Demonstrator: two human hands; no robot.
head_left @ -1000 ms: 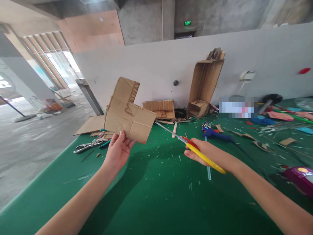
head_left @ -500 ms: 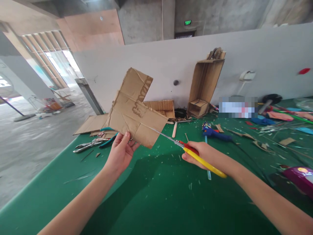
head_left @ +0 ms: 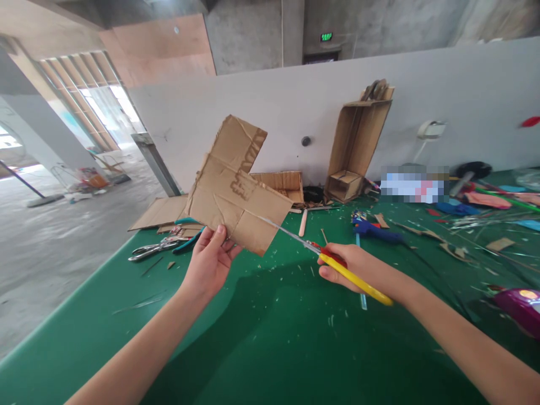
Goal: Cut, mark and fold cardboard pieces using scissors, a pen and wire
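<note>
An L-shaped piece of brown cardboard [head_left: 236, 191] with dark printing is held up above the green table. My left hand [head_left: 213, 253] pinches its lower edge, thumb in front and fingers behind. My right hand [head_left: 348, 264] grips scissors [head_left: 354, 278] with yellow and red handles. Their blades reach left into the right part of the cardboard, one blade showing across its face; the other is mostly hidden. The blades look nearly closed. Pliers with teal handles [head_left: 188, 243] and a metal tool [head_left: 154, 247] lie behind my left hand.
A tall cardboard box [head_left: 358, 146] stands against the white wall [head_left: 261, 101]. On the green table [head_left: 270, 360] lie a blue glue gun [head_left: 377, 230], cardboard scraps [head_left: 453, 250] and thin strips. A purple object [head_left: 518, 309] sits at the right edge.
The view has shifted slightly, so most things appear a little further right. My hands, the cardboard and the scissors keep nearly the same arrangement.
</note>
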